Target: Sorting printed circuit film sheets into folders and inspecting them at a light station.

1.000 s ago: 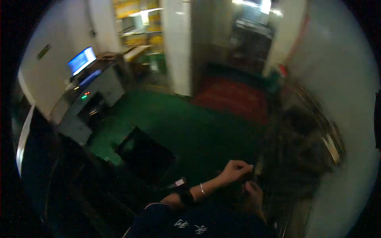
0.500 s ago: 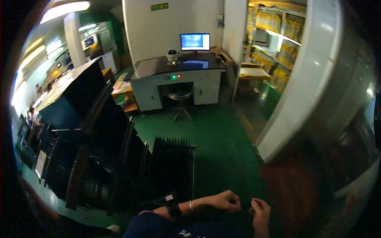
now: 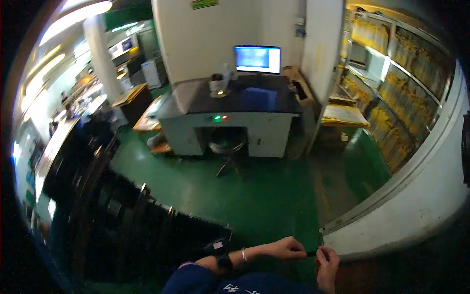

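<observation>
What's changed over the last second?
The view has swung left, so the desk and shelves have shifted right in the picture. The left hand and right hand sit lower in it, close together as before. What looks like a small dark thing shows between them; I can't tell whether it was just taken hold of. The monitor stays lit.

dim toward the bottom, glare from a ceiling light (image 3: 77, 20) upper left, monitor (image 3: 257, 60) glowing, edges bending into black

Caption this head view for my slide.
Left hand and right hand seemingly pinch a dark strip, facing a desk and lit monitor.
</observation>
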`<state>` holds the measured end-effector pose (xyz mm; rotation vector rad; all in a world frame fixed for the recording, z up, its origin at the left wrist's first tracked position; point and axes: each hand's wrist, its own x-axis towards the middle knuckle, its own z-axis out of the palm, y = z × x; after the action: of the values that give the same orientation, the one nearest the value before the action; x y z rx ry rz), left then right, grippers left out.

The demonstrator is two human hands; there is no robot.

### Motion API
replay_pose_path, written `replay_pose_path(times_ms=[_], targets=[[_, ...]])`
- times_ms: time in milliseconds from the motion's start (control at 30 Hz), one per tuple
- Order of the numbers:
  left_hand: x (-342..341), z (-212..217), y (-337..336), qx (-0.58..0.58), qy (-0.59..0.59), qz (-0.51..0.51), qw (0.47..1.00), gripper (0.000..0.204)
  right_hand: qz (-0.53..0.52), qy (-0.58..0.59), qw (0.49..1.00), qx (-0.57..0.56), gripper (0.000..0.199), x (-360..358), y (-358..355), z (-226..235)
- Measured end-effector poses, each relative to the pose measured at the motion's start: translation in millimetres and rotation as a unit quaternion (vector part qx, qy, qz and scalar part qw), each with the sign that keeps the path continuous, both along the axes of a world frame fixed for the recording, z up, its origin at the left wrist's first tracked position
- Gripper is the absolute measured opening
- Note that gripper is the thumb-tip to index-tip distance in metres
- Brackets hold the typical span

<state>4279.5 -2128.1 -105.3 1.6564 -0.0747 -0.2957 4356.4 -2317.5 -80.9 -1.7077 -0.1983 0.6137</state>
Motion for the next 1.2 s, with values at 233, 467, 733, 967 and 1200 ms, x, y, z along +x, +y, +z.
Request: replay_pose_path(times_ms=[233,467,733,967,1200], targets=[[183,3,159,-0.034,0.101,0.157,0.982,0.027,-0.042,0.009,0.996,0.073,0.018,216,157,-44],[379,42,291,-0.009,0.054,0.209,0.976,0.020,-0.186,-0.096,0.952,0.226,0.019,425,271,20],[626,51,306,-0.090,-0.003,0.005,0.996,0.022,-0.372,-0.303,0.873,0.087,0.016,573,312,41],[812,18,258,-0.178,0.053,-0.205,0.961,0.034,-0.415,-0.315,0.847,-0.110,0.011,677,294,14],[1035,-2,187,-0.074,0.061,-0.279,0.955,0.025,-0.513,-0.174,0.840,-0.014,0.011,869,234,-46]])
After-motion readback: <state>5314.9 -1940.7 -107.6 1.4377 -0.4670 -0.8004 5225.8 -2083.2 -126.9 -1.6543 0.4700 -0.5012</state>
